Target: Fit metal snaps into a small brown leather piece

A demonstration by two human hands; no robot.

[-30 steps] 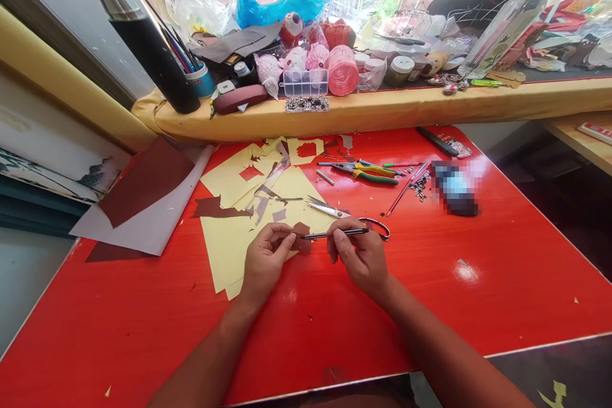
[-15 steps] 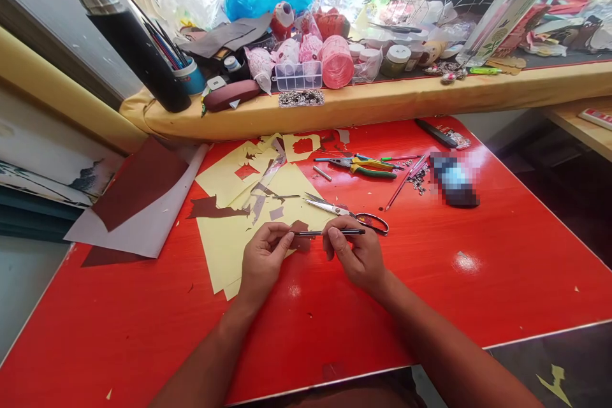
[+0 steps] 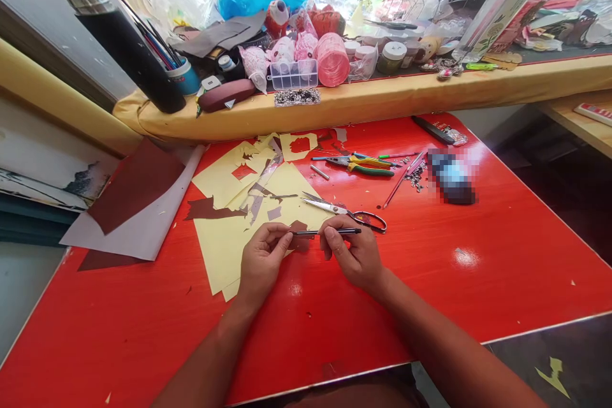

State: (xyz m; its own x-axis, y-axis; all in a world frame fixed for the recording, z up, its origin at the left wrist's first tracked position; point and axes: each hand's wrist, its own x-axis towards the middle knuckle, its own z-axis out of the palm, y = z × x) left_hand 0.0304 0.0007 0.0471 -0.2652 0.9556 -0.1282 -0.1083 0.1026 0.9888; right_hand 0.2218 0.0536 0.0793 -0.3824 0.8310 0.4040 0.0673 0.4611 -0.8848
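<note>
Both hands are raised over the red table [image 3: 430, 280], joined by a thin dark pen [image 3: 306, 233] lying level between them. My left hand [image 3: 264, 258] pinches its left end together with a small brown piece [image 3: 300, 241], which hangs partly behind the pen. Thumb and fingers of my right hand [image 3: 351, 252] are closed round the pen's right part. Just beyond the right hand, scissors [image 3: 335, 207] rest on the table. Yellow sheets [image 3: 213, 255] and brown scraps [image 3: 213, 209] lie beyond and beside the left hand.
Pliers [image 3: 358, 164], pens and small metal bits lie beyond the scissors, near a blurred dark object [image 3: 452, 177]. Brown and white sheets [image 3: 136, 188] lie at left. On the sill stand a black flask [image 3: 129, 51], jars and a bottle [image 3: 500, 13].
The camera view has shifted slightly. Both hands keep nearly the same hold on the pen and the brown piece.
</note>
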